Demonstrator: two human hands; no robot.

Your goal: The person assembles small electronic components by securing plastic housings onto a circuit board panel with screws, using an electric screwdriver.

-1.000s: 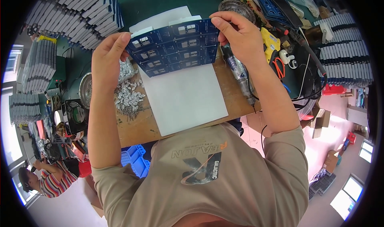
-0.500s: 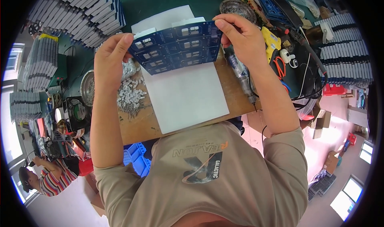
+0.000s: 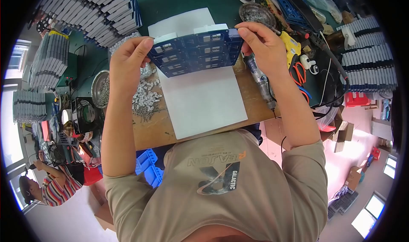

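Observation:
Between my two hands a dark blue circuit board panel (image 3: 186, 51) is held up, tilted, over a white sheet (image 3: 208, 101). White blocks (image 3: 211, 28) show along its far edge. My left hand (image 3: 132, 59) pinches the panel's left corner between thumb and fingers. At the opposite corner my right hand (image 3: 264, 44) grips with thumb and fingertips. Small silvery metal parts (image 3: 147, 98) lie in a heap beside my left forearm. An electric screwdriver (image 3: 260, 82) rests just left of my right forearm.
Stacks of grey-and-blue boards (image 3: 91, 14) rise at the back left, with more stacked boards (image 3: 368, 63) at the right. A metal bowl (image 3: 101, 88) stands left, a round dish (image 3: 257, 14) behind. Orange-handled cutters (image 3: 299, 73) lie right. Another person (image 3: 53, 184) sits far left.
The panel and both hands have shifted slightly to the right in the picture, along with the whole bench. The panel's tilt has altered a little; both hands keep their grip.

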